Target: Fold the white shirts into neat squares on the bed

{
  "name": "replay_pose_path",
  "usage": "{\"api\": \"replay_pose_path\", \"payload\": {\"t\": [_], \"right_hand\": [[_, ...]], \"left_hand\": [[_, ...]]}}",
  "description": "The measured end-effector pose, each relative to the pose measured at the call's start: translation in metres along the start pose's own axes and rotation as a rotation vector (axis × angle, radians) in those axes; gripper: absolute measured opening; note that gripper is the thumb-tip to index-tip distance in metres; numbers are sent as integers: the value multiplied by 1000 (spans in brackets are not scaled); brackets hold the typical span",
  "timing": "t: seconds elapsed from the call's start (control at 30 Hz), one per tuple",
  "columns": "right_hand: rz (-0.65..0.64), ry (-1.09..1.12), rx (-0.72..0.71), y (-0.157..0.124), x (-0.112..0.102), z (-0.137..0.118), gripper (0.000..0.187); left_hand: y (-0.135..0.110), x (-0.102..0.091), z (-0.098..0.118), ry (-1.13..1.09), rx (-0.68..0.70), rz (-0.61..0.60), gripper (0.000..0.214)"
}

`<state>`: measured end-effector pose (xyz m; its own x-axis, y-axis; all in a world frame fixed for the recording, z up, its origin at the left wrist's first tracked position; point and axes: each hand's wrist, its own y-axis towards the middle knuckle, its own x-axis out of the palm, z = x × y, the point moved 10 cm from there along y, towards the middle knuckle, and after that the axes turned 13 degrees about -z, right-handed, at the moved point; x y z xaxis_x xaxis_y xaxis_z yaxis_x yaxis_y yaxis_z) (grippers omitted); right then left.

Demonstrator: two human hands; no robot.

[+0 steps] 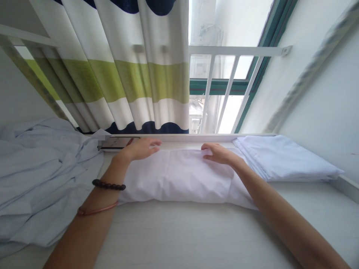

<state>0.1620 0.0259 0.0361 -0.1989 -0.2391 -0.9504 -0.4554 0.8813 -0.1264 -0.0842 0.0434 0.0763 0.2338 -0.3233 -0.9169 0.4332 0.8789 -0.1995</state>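
A folded white garment or cloth (179, 179) lies flat as a long strip on the pale surface in front of me. Over its far left corner is my left hand (141, 148), fingers stretched forward and apart, holding nothing. My right hand (217, 153) rests at the far edge, right of the middle, its fingers bent and its thumb apart from them, touching the fabric without a visible grip. My right forearm passes over the strip's right end and hides part of it.
Rumpled white garments (42, 179) are heaped at the left. A flat box or book (119, 142) lies behind my left wrist. Another folded white cloth (288, 158) sits at the right by the wall. A striped curtain (120, 78) and white window bars (232, 74) stand beyond the back ledge.
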Motion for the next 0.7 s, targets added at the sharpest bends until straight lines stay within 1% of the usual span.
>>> {"api": "replay_pose_path", "payload": {"t": [0.07, 0.1, 0.13, 0.2, 0.27, 0.3, 0.33, 0.4, 0.47, 0.53, 0.6, 0.7], "right_hand": [[-47, -2, -53, -2, 4, -12, 28], [-69, -25, -73, -3, 6, -18, 27], [-86, -58, -91, -3, 8, -23, 25], [-114, -122, -116, -5, 11, -32, 23], [-149, -163, -114, -7, 15, -37, 23], [-166, -174, -107, -8, 17, -38, 24], [-176, -179, -103, -9, 19, -38, 24], [-158, -185, -105, -9, 18, -39, 22], [-108, -192, -103, -7, 13, -37, 18], [-57, -193, -84, -3, 8, -32, 14], [20, -186, -49, 2, 0, -25, 13], [212, -148, 51, 5, -16, -8, 20]], "left_hand": [[4, 22, 33, 10, 100, -173, 44], [8, 31, 46, 25, 129, -240, 45], [13, 38, 53, 43, 136, -285, 46], [29, 45, 57, 75, 99, -309, 50], [47, 46, 53, 80, 55, -265, 55], [54, 46, 52, 74, 59, -236, 56], [60, 47, 52, 64, 83, -207, 55], [67, 50, 54, 48, 149, -156, 46], [68, 52, 55, 40, 194, -114, 31], [69, 49, 55, 33, 212, -64, 19], [70, 43, 55, 28, 224, 5, 19], [73, 30, 53, 31, 213, 136, 26]]}}
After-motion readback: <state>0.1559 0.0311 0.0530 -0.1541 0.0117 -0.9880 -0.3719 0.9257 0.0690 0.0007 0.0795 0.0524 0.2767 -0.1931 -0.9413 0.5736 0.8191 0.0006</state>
